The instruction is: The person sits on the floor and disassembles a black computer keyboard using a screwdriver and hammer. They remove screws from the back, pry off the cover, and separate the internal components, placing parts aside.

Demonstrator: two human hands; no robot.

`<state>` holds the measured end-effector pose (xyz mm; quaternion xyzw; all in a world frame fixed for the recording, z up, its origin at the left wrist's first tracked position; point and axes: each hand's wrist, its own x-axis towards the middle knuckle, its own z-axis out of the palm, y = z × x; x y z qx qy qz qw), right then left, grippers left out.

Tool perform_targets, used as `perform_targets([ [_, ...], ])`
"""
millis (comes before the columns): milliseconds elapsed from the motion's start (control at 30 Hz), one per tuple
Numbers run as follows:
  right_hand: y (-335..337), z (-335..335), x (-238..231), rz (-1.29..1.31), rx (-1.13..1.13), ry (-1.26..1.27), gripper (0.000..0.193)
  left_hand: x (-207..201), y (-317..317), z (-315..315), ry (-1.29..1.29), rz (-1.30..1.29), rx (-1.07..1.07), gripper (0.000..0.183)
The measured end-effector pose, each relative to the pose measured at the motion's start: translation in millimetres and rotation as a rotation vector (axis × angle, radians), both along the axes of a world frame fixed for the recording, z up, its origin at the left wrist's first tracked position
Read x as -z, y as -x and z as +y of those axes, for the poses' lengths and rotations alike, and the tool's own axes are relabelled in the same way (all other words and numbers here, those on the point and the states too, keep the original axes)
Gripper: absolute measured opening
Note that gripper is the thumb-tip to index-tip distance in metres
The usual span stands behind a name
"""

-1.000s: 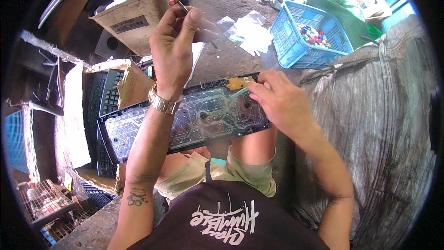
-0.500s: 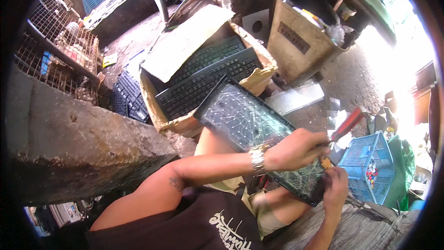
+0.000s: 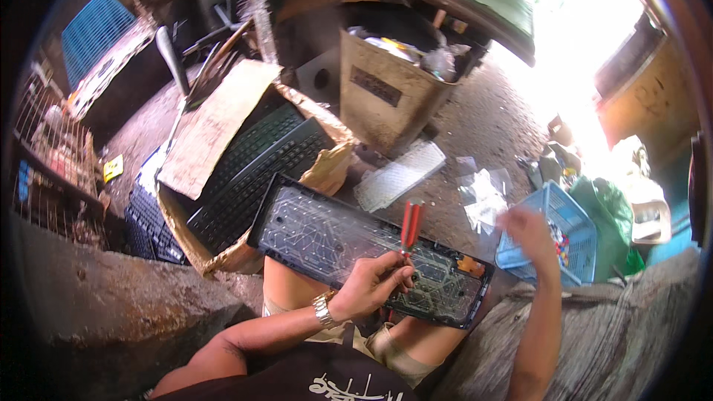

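Across my lap lies an opened black keyboard shell (image 3: 327, 234), with a clear circuit sheet full of traces inside it. A copper-orange patch shows near its right end. My left hand (image 3: 371, 282), with a metal watch at the wrist, grips a screwdriver (image 3: 411, 226) whose red handle points up over the shell's middle. The screwdriver's tip is hidden. My right hand (image 3: 529, 234) is off the shell, over the near-left rim of a blue plastic basket (image 3: 579, 252). Motion smears its fingers, and whether it holds anything does not show. Small colourful pieces lie in the basket.
A torn cardboard box (image 3: 223, 134) of black keyboards (image 3: 260, 171) stands at left, more keyboards (image 3: 148, 223) beside it. Beyond are a white panel (image 3: 401, 174), white scraps (image 3: 486, 200) and a full bin (image 3: 394, 96). A concrete ledge (image 3: 111, 282) borders the left.
My right hand has left the shell's right end and moved to the basket. My left hand has drawn back to the shell's middle, screwdriver still in it. The view has shifted right.
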<state>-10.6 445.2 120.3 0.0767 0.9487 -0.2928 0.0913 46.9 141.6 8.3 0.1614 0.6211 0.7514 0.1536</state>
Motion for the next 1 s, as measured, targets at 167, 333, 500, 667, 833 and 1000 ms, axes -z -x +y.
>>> perform_targets([
  [167,49.4,-29.5,-33.8,0.488,0.023,0.514,0.034,2.0,-3.2,-6.4,-0.002,-0.06,0.018,0.019],
  [333,-0.1,-74.2,-6.2,0.365,-0.242,0.175,0.03,-11.1,-3.7,-50.8,0.131,0.142,-0.31,0.018],
  [500,-53.9,-115.5,45.4,0.47,-0.436,-0.051,0.035,-24.5,19.3,-121.6,0.334,0.237,-0.814,0.015],
  [667,-64.9,-144.9,75.2,0.489,-0.345,-0.212,0.044,-1.5,30.1,-163.9,0.463,0.168,-0.948,0.02],
  [833,-57.9,-155.1,79.4,0.516,-0.263,-0.24,0.041,27.6,21.8,-178.1,0.444,0.025,-0.956,0.022],
  [1000,-53.1,-147.6,60.3,0.424,-0.243,-0.033,0.024,38.0,21.0,-185.5,0.291,-0.031,-0.892,0.021],
])
